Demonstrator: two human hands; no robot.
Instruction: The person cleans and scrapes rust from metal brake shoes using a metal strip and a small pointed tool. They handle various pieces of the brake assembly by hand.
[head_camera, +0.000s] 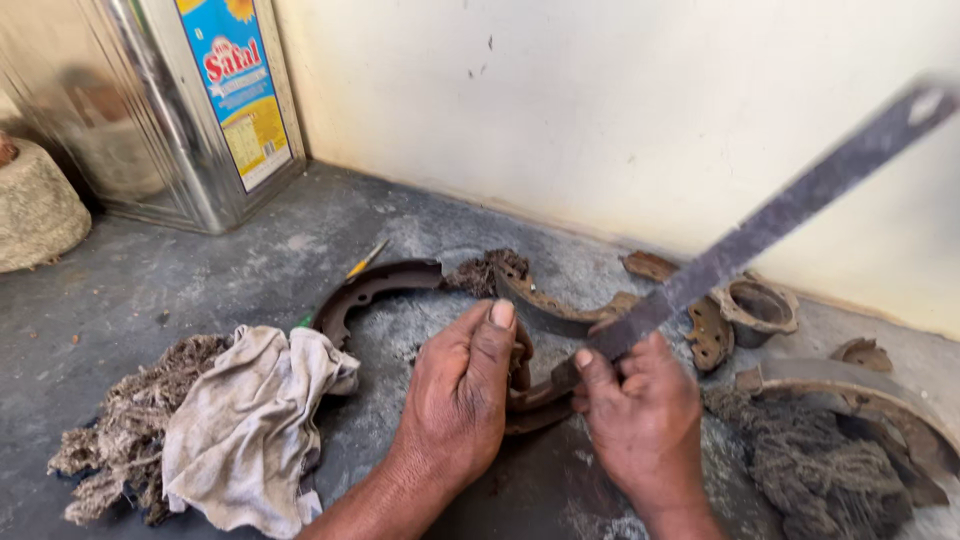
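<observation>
Two hands are kept low over one rusty, curved brake shoe (535, 398), which lies on the gritty grey concrete floor (200, 280) between them. The shoe is pressed down by the left hand (460, 395), palm flat, fingers curled over its arc. A long, flat, dull metal blade (770, 225) is gripped at its lower end by the right hand (645, 420), fingers clenched around it; the strip rises slanting to the upper right, its tip blurred. More brake shoes are seen beyond: a dark crescent (375, 290), another brown one (550, 305), a larger pale one (860, 395). A crumpled dirty cloth (250, 420) is draped over fibrous cotton waste (125, 420) on the left. A shiny square tin can (180, 100) stands against the cream wall (620, 110).
</observation>
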